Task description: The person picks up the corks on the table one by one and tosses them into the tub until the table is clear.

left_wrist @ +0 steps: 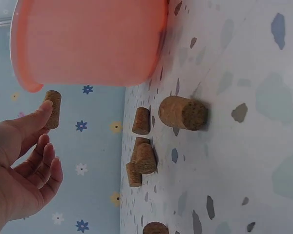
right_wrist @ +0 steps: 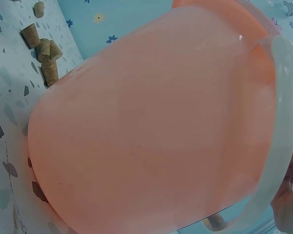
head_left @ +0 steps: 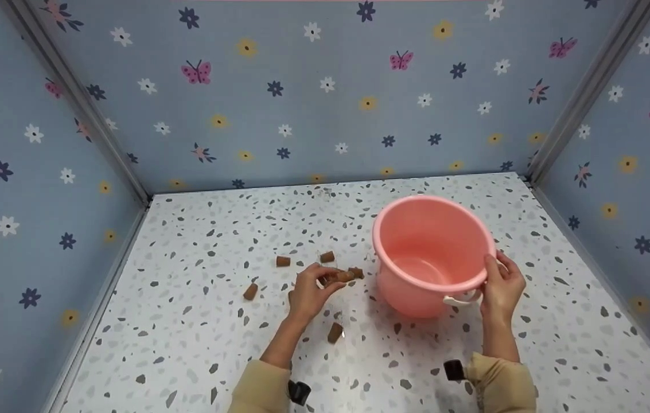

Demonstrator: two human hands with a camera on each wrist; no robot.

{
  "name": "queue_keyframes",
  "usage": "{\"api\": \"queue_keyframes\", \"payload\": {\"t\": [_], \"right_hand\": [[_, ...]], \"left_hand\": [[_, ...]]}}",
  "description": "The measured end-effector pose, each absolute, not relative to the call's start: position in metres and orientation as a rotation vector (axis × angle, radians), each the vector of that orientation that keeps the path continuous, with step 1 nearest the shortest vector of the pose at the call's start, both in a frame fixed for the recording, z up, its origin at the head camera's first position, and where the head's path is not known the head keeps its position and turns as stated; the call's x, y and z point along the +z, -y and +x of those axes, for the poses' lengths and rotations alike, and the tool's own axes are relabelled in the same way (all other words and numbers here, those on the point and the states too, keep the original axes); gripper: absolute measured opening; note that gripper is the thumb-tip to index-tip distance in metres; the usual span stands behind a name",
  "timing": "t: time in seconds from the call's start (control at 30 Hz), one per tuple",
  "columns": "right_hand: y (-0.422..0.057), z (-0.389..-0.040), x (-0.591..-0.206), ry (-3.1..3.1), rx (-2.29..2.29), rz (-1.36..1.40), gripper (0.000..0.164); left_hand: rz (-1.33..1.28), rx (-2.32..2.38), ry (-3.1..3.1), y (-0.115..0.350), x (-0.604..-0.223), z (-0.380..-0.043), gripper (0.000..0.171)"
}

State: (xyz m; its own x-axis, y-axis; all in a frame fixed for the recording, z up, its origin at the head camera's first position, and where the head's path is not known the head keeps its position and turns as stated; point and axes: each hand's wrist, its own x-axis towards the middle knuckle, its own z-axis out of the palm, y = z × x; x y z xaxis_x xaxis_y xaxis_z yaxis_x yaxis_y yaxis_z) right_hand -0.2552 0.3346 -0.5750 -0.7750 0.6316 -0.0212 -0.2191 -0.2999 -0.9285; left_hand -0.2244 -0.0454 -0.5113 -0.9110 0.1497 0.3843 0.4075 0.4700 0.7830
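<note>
My left hand (head_left: 308, 292) pinches a brown cork (left_wrist: 52, 111) between thumb and fingers, held up above the table beside the bucket. The other fingers curl loosely below it in the left wrist view. A pink plastic bucket (head_left: 425, 301) stands on the table at the right, its inside bare in the head view. With my right hand (head_left: 501, 287) I grip its rim at the right side, thumb toward me. The bucket's white handle (right_wrist: 286, 97) hangs down near that hand. Several more corks lie around my left hand, including one cork (head_left: 335, 332) nearer me.
Loose corks lie on the speckled table (head_left: 187, 344): one cork (head_left: 283, 261) at the back, another cork (head_left: 250, 291) at the left, and a small cluster of corks (left_wrist: 145, 158). Blue flowered panels (head_left: 313, 103) enclose the table at the back and sides.
</note>
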Motion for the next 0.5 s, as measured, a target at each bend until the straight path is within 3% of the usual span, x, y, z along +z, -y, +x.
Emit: {"api": "queue_keyframes", "payload": {"t": [0.23, 0.5], "right_hand": [[-0.309, -0.234, -0.530, 1.453, 2.077, -0.590, 0.044], [-0.347, -0.269, -0.602, 1.452, 2.011, -0.510, 0.050]], "left_hand": [[-0.482, -1.463, 2.379, 0.039, -0.496, -0.225, 0.019], [-0.470, -1.503, 2.300, 0.030, -0.479, -0.230, 0.021]]}}
